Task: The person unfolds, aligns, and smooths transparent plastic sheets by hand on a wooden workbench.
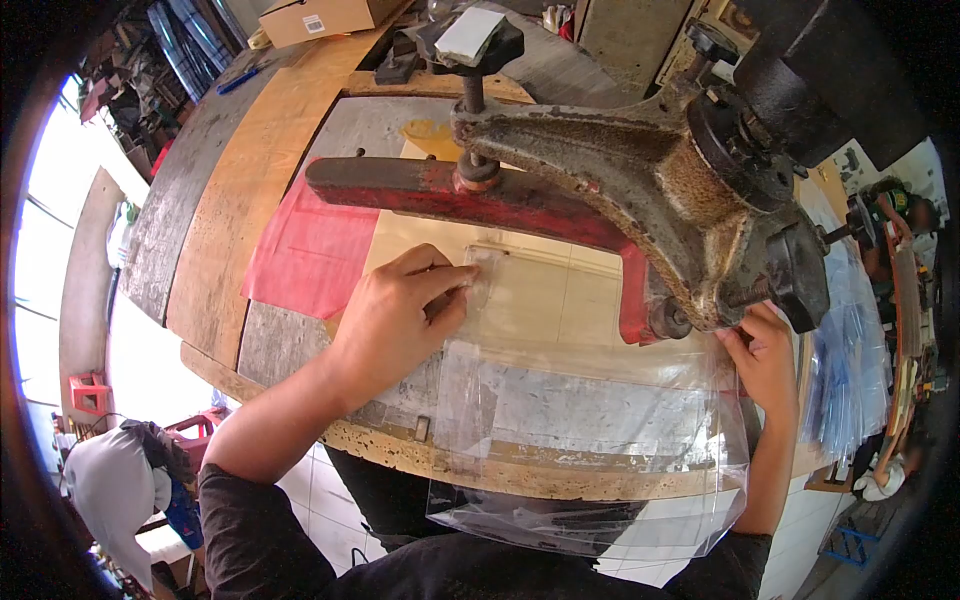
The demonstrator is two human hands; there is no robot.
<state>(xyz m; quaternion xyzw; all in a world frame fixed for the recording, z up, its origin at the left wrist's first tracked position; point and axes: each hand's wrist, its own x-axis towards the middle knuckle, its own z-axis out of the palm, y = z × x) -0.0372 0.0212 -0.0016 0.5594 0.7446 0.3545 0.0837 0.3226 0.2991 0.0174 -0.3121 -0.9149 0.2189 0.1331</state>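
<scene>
Both my hands at the clear plastic sheet point(590, 515), under the press point(620, 190).
The sheet droops over the table's point(270, 340) near edge and reaches back onto the top; my left hand point(400, 305) has thumb and forefinger closed on its far left corner, my right hand point(765, 352) nips its far right side, fingertips partly hidden by the press. Beyond my left hand lies a red sheet point(310, 245); clear plastic point(848, 370) piles along the right edge; a blue pen point(238, 81) and cardboard box point(320, 20) sit towards the far left.
</scene>
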